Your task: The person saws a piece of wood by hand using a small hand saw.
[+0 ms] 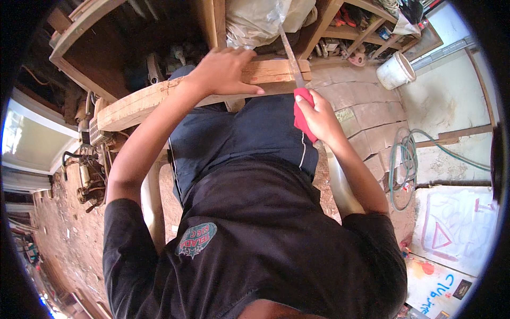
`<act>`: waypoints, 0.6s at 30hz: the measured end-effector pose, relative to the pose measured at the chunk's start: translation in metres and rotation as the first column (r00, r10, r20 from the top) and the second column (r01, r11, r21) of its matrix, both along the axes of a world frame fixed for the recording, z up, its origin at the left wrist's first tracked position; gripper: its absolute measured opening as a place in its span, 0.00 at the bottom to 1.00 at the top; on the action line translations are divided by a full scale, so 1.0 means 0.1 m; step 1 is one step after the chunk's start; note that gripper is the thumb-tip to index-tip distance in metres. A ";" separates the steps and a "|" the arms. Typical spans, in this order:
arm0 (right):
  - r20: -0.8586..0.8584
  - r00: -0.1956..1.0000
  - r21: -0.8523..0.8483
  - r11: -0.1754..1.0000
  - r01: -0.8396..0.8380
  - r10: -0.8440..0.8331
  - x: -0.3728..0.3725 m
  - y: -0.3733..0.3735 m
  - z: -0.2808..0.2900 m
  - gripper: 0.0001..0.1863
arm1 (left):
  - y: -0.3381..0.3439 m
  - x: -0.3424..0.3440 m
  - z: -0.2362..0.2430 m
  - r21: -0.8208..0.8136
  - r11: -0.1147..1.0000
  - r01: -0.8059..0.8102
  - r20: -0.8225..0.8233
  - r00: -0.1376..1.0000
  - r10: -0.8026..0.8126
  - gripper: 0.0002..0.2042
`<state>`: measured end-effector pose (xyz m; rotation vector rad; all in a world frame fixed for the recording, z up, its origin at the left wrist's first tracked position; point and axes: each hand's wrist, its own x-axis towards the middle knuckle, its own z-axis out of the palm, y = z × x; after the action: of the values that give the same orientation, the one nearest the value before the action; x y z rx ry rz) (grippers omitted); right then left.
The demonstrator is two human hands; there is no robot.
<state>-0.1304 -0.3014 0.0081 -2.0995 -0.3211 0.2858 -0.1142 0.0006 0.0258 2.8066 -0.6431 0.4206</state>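
My left hand point(223, 72) lies over a long pale wooden beam point(130, 109) that crosses above my dark-trousered thighs, thumb out and fingers apart. My right hand point(319, 114) grips a red cloth-like handle point(302, 119) of a narrow saw point(289, 58), whose blade points up and away across the beam near its right end. Whether the teeth sit in the wood is unclear. Behind the beam, a crumpled whitish plastic sheet or sack point(249, 29) sits between wooden uprights.
Wooden shelving point(79, 53) with assorted items stands ahead. A metal machine point(85, 181) is at left. On the right are a white bucket point(396, 74), a coiled green hose point(398, 175) and painted white boards point(451, 223). Worn paving point(372, 111) covers the ground.
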 end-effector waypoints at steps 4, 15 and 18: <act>0.029 1.000 -0.102 0.995 -0.002 0.005 0.01 -0.03 0.09 0.18 | -0.23 0.19 -0.12 -0.012 0.999 0.049 -0.259 0.964 -0.051 0.40; 0.072 0.993 -0.244 0.967 -0.075 0.095 0.01 0.25 0.36 0.36 | -0.21 0.16 -0.16 -0.024 0.999 0.025 -0.120 0.992 -0.028 0.34; 0.117 0.987 -0.277 0.958 -0.075 0.111 -0.03 0.21 0.28 0.35 | -0.24 0.12 -0.17 -0.057 0.998 0.013 -0.147 0.989 -0.022 0.33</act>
<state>-0.1330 -0.2807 0.0357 -2.3839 -0.4834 0.2596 -0.1017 -0.0230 0.0093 2.7450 -0.6137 0.2203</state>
